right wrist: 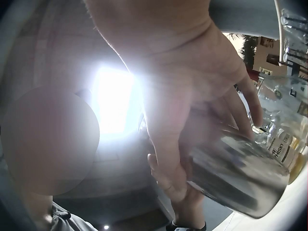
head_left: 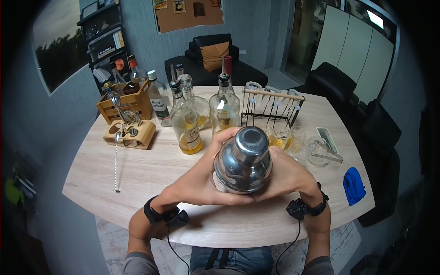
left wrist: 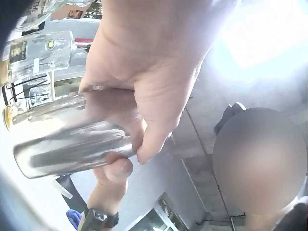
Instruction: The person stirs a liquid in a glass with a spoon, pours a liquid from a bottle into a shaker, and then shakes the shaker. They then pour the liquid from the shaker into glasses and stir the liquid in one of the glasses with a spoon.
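Observation:
A shiny steel cocktail shaker (head_left: 243,165) with a domed cap is held upright over the near part of the table. My left hand (head_left: 197,183) grips it from the left, and my right hand (head_left: 288,176) wraps round it from the right. The thumbs meet at the near side of the shaker. In the left wrist view the smooth lower body of the shaker (left wrist: 72,144) extends past the palm. From the right wrist, the steel cup (right wrist: 243,175) shows below the curled fingers (right wrist: 248,96).
Beyond the shaker stand a whisky bottle (head_left: 187,128), another pour-spout bottle (head_left: 224,107) and a glass rack (head_left: 272,97). Glasses (head_left: 300,149) and tongs (head_left: 327,150) lie right, near a blue cloth (head_left: 354,185). A wooden tool holder (head_left: 142,137) and bar spoon (head_left: 116,165) are left.

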`<state>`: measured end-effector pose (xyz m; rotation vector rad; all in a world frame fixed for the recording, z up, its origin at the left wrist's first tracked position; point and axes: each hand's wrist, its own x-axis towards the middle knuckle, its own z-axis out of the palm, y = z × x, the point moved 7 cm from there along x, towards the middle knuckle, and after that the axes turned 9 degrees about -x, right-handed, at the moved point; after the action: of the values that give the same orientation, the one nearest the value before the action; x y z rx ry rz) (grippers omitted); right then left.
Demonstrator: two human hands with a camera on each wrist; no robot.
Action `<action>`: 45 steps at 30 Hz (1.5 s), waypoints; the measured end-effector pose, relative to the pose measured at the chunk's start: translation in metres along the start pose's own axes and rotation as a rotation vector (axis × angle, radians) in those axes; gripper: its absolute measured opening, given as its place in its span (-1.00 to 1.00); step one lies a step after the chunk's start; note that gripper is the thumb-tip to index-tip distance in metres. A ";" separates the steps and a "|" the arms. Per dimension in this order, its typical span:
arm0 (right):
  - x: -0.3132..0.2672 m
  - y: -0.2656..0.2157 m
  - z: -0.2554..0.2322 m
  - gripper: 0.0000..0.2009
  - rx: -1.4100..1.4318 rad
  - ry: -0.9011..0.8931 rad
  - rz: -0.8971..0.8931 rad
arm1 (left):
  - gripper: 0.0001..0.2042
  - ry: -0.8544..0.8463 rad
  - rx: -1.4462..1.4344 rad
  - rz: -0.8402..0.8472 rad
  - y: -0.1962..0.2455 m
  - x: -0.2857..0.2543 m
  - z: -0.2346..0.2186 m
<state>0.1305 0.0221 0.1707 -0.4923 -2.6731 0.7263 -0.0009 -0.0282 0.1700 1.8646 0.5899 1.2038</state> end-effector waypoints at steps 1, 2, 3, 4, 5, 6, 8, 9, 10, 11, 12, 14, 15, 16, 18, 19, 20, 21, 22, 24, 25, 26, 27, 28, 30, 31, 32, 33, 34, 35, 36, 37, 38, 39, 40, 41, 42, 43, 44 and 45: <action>-0.001 -0.003 -0.002 -0.05 -0.039 0.017 -0.029 | 0.03 0.022 -0.017 0.049 0.004 0.000 0.002; -0.002 -0.006 -0.003 -0.05 -0.038 0.018 -0.028 | 0.03 0.021 -0.018 0.047 0.000 0.001 0.001; -0.003 -0.012 -0.010 -0.07 -0.116 0.101 -0.068 | 0.01 -0.047 0.096 0.195 0.003 0.003 0.004; -0.004 -0.018 -0.016 -0.09 -0.195 0.184 -0.108 | -0.01 -0.115 0.209 0.344 0.006 0.003 0.008; -0.004 -0.017 -0.015 -0.09 -0.195 0.184 -0.107 | -0.06 -0.117 0.238 0.432 0.007 0.005 0.009; -0.004 -0.016 -0.015 -0.09 -0.180 0.175 -0.088 | -0.06 -0.116 0.237 0.432 0.006 0.004 0.009; -0.003 -0.012 -0.014 -0.11 -0.149 0.158 -0.051 | 0.00 -0.100 0.131 0.272 -0.003 0.003 0.005; -0.003 -0.010 -0.014 -0.11 -0.149 0.158 -0.051 | 0.00 -0.100 0.131 0.273 0.001 0.001 0.005; -0.001 -0.005 -0.008 -0.09 -0.098 0.063 -0.010 | 0.04 -0.053 0.067 0.141 0.000 0.001 0.003; 0.000 -0.001 -0.002 -0.08 -0.046 -0.032 0.031 | 0.07 -0.005 0.004 0.010 -0.003 0.001 0.000; -0.001 -0.001 -0.002 -0.08 -0.046 -0.032 0.031 | 0.07 -0.005 0.004 0.010 -0.001 0.001 0.000; -0.002 0.000 0.000 -0.11 0.037 -0.046 0.038 | 0.13 -0.019 0.029 0.002 0.000 -0.001 0.002; -0.003 -0.002 0.000 -0.11 0.038 -0.044 0.039 | 0.10 -0.034 0.069 0.096 0.004 -0.001 0.005; -0.006 -0.013 -0.011 -0.15 -0.078 0.096 -0.051 | 0.06 -0.084 0.031 0.174 -0.001 -0.001 0.009; -0.008 -0.021 -0.020 -0.18 -0.194 0.237 -0.140 | 0.02 -0.158 0.315 0.424 0.010 0.003 0.014; -0.005 -0.019 -0.020 -0.19 -0.214 0.249 -0.163 | 0.02 -0.157 0.315 0.424 0.010 0.002 0.014; -0.003 -0.019 -0.019 -0.20 -0.234 0.260 -0.187 | 0.02 -0.140 0.222 0.316 0.005 0.002 0.010; -0.003 -0.017 -0.019 -0.20 -0.235 0.260 -0.188 | 0.03 -0.123 0.130 0.209 -0.001 0.002 0.007; -0.002 -0.011 -0.012 -0.17 -0.140 0.152 -0.131 | 0.03 -0.124 0.131 0.210 0.003 0.000 0.008; -0.002 -0.004 -0.005 -0.13 -0.044 0.044 -0.073 | 0.03 -0.016 -0.023 -0.046 -0.002 -0.001 0.002; -0.002 -0.001 -0.003 -0.11 -0.019 0.016 -0.045 | 0.06 -0.017 -0.023 -0.053 -0.002 -0.001 0.002; -0.002 0.001 -0.001 -0.09 0.008 -0.012 -0.017 | 0.06 -0.018 -0.023 -0.055 -0.004 -0.001 0.003; -0.003 -0.001 -0.002 -0.09 0.009 -0.012 -0.016 | 0.04 -0.040 -0.004 0.041 -0.001 0.000 0.006; -0.003 -0.008 -0.009 -0.10 -0.088 0.067 -0.051 | 0.01 -0.063 0.015 0.137 0.000 0.001 0.008; -0.003 -0.009 -0.014 -0.11 -0.185 0.143 -0.085 | -0.10 -0.123 0.175 0.349 0.004 0.005 0.010; -0.001 -0.004 -0.012 -0.11 -0.186 0.168 -0.120 | -0.06 -0.132 0.218 0.372 0.001 0.005 0.010; 0.000 -0.003 -0.012 -0.11 -0.186 0.194 -0.155 | -0.03 -0.142 0.262 0.396 0.001 0.005 0.010; -0.002 -0.005 -0.014 -0.11 -0.187 0.194 -0.156 | -0.03 -0.142 0.262 0.398 0.005 0.003 0.012; -0.002 -0.006 -0.013 -0.10 -0.133 0.126 -0.098 | 0.00 -0.080 0.158 0.247 0.004 0.002 0.009; -0.003 -0.004 -0.010 -0.09 -0.078 0.058 -0.041 | 0.04 -0.019 0.054 0.095 -0.001 0.001 0.006; -0.003 -0.003 -0.010 -0.09 -0.077 0.058 -0.040 | 0.04 -0.019 0.053 0.094 0.001 0.000 0.005; -0.003 -0.001 -0.006 -0.08 -0.041 0.019 -0.021 | 0.05 -0.011 0.022 0.035 -0.002 -0.001 0.004; -0.003 0.001 -0.002 -0.07 -0.005 -0.020 -0.001 | 0.07 -0.005 -0.010 -0.024 -0.005 -0.001 0.003; -0.003 -0.001 -0.002 -0.07 -0.003 -0.017 0.000 | 0.06 0.004 -0.005 0.057 -0.001 0.000 0.006; -0.004 -0.008 -0.009 -0.08 -0.098 0.087 -0.044 | 0.06 0.002 -0.006 0.056 -0.005 0.003 0.003; -0.006 -0.014 -0.016 -0.09 -0.194 0.189 -0.088 | 0.06 -0.089 0.141 0.228 -0.003 0.007 0.004; -0.004 -0.013 -0.016 -0.09 -0.194 0.189 -0.088 | 0.06 -0.180 0.289 0.400 0.002 0.005 0.009; -0.003 -0.015 -0.017 -0.09 -0.254 0.219 -0.147 | 0.06 -0.180 0.289 0.400 0.003 0.004 0.010; -0.003 -0.018 -0.018 -0.08 -0.315 0.248 -0.207 | 0.05 -0.149 0.189 0.311 -0.001 0.003 0.008; -0.003 -0.018 -0.018 -0.08 -0.315 0.247 -0.209 | 0.03 -0.117 0.089 0.222 -0.005 0.002 0.007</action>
<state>0.1359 0.0134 0.1945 -0.3440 -2.5591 0.1710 0.0061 -0.0264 0.1656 2.1040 0.3852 1.2149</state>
